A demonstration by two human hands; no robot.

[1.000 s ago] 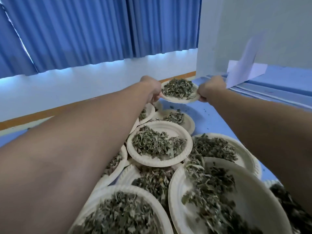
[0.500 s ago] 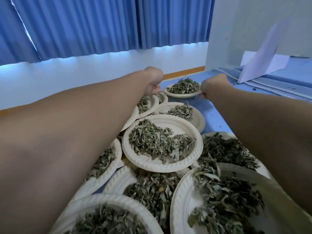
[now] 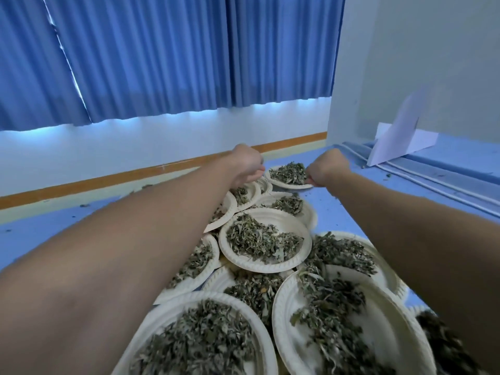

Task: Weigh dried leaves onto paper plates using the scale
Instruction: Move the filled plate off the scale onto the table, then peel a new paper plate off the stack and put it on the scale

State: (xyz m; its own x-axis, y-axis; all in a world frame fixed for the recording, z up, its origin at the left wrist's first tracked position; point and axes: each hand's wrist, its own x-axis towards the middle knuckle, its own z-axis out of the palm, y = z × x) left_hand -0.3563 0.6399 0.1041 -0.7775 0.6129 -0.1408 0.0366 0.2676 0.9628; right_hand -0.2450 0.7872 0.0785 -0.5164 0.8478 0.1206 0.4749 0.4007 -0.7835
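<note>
A paper plate [image 3: 287,185] with a heap of dried leaves [image 3: 288,173] sits on the blue table [image 3: 351,209] at the far end of the row. My left hand [image 3: 247,165] is at its left rim with fingers curled on the edge. At the right rim my right hand [image 3: 326,169] pinches the edge. Both arms stretch forward over the nearer plates. No scale is in view.
Several other paper plates of dried leaves [image 3: 263,240] overlap in a row from the near edge to the far plate. A folded white sheet [image 3: 400,142] leans by the grey wall at right. Blue curtains [image 3: 189,58] hang behind. Leaf crumbs dot the table.
The plate was held up between both hands and has come down onto the table at the far end of the row. The hands stay at its rim.
</note>
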